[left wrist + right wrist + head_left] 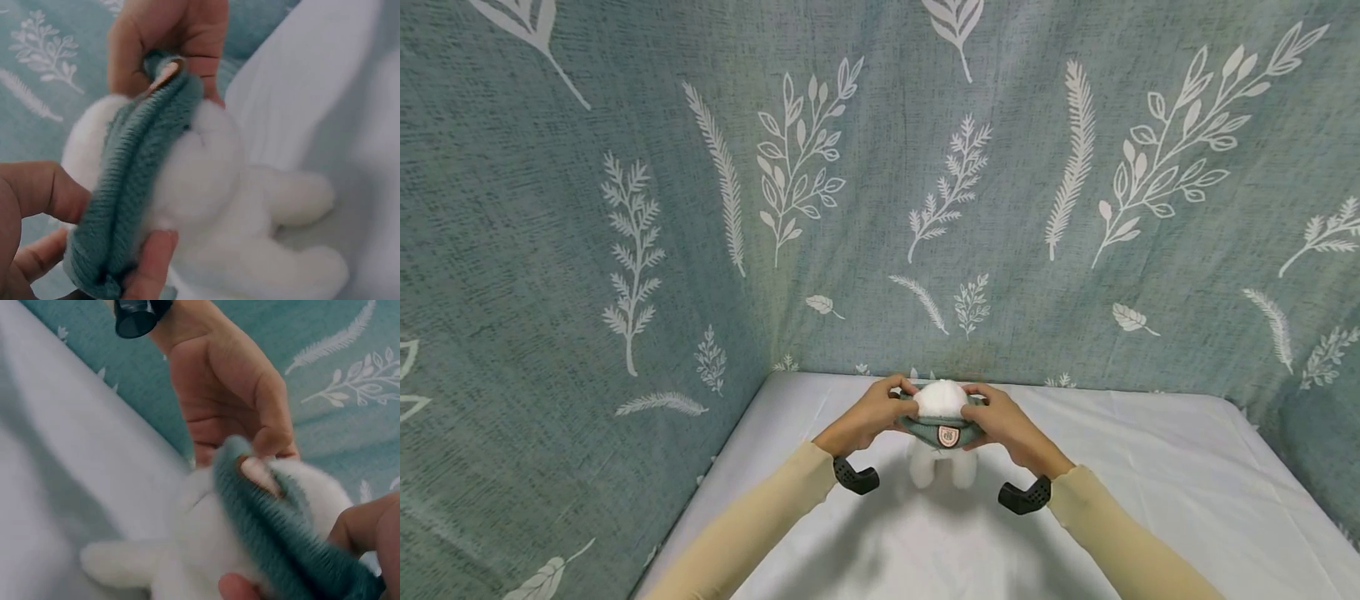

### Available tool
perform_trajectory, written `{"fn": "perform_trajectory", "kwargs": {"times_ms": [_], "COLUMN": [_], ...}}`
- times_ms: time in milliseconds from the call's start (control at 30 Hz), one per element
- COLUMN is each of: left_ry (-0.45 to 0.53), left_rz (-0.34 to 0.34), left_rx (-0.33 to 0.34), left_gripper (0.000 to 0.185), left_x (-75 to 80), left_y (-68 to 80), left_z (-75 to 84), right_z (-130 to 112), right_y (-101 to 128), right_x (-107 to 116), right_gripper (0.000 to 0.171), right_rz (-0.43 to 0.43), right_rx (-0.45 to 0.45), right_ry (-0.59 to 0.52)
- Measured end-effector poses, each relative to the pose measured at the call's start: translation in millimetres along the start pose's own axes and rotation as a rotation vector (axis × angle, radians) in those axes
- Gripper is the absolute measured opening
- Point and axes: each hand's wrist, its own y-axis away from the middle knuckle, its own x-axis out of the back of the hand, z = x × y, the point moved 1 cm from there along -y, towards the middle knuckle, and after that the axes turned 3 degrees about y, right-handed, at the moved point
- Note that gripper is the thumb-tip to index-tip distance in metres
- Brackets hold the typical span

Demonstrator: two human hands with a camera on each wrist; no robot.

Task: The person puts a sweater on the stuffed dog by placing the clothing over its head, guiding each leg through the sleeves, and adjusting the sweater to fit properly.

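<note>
A white plush toy (922,468) faces away on the white cloth, its two stubby limbs pointing toward me in the head view. Round its head runs a teal knitted band (128,169) with a rolled edge and a small badge (948,436) on the near side. White plush (942,398) shows above and below the band. My left hand (875,412) pinches the band's left end, thumb on one side and fingers on the other. At the right end, my right hand (1000,418) grips the band the same way. Part of the toy's head is hidden behind the band.
The white cloth (1120,475) covers the surface under the toy. Teal leaf-patterned fabric (880,200) rises at the back and along the left side (535,333). Dark wrist cameras sit on the left wrist (855,477) and right wrist (1026,497).
</note>
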Motion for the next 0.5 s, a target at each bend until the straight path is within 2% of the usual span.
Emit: {"fn": "perform_trajectory", "kwargs": {"times_ms": [167,300,500], "left_ry": [0.103,0.128,0.211], "left_rz": [-0.009,-0.016,-0.034], "left_rx": [0.031,0.044,0.066], "left_gripper": [0.042,0.047,0.041], "left_x": [2.1,4.2,4.1], "left_y": [0.4,1.1,-1.9], "left_z": [-7.1,-10.1,-16.3], "right_z": [8.2,12.1,18.3], "right_y": [2.2,3.0,2.4], "right_x": [7.1,11.2,10.6], "right_gripper": [0.058,0.061,0.056], "right_rz": [-0.077,-0.143,-0.154], "right_rx": [-0.017,-0.035,0.010], "right_ry": [-0.055,-0.101,-0.189]}}
